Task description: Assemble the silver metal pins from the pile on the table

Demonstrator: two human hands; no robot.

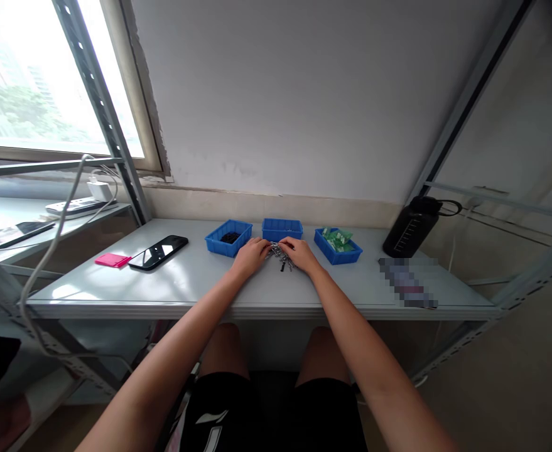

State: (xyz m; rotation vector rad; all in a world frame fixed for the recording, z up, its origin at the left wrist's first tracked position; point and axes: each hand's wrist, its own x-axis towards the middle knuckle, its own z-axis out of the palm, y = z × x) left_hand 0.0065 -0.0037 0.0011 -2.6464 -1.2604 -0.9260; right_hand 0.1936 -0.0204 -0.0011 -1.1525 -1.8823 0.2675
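Observation:
My left hand (253, 254) and my right hand (298, 253) are close together on the grey tabletop, just in front of the middle blue bin. Between them lies a loose pile of small silver metal parts (276, 249), too small to name exactly. The fingers of both hands are bent and closed at the top of this pile, with metal pieces at their tips. A small black piece (282, 266) lies at the near side of the pile. The middle blue bin (282, 228) stands right behind my fingers, with a few small bits inside.
Left of my hands a blue bin (216, 246) holds small black parts. Another blue bin (346, 257) on the right contains green-and-clear packets (336, 238). A phone (158, 252) and a pink item (112, 260) lie left; a black bottle (412, 227) stands right, near a blurred-out item (407, 282).

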